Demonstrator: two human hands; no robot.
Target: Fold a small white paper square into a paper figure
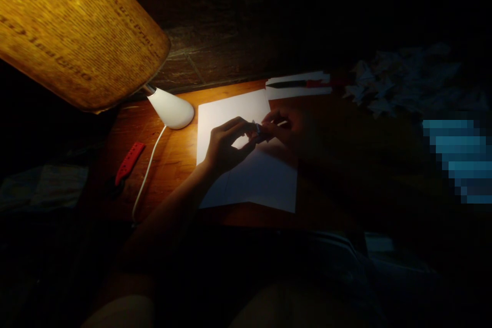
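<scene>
Above a white sheet of paper (246, 179), both hands meet at a small, shadowed piece that looks like folded paper (259, 132). My left hand (229, 144) pinches it from the left between thumb and fingers. From the right, my right hand (286, 125) grips its other side with bent fingertips, and much of this hand is lost in shadow. The piece's exact shape is too dark and too small to make out. The sheet lies on a wooden table (172, 164), partly covered by the left forearm and by shadows.
A lit lamp with a printed, woven-looking shade (84, 31) and white base (175, 110) stands at left, its white cord (149, 169) trailing forward. Beside it lies a red-handled tool (129, 163). Behind are paper pieces (300, 95) under a dark-bladed knife (288, 84). Folded paper shapes (384, 82) heap at right.
</scene>
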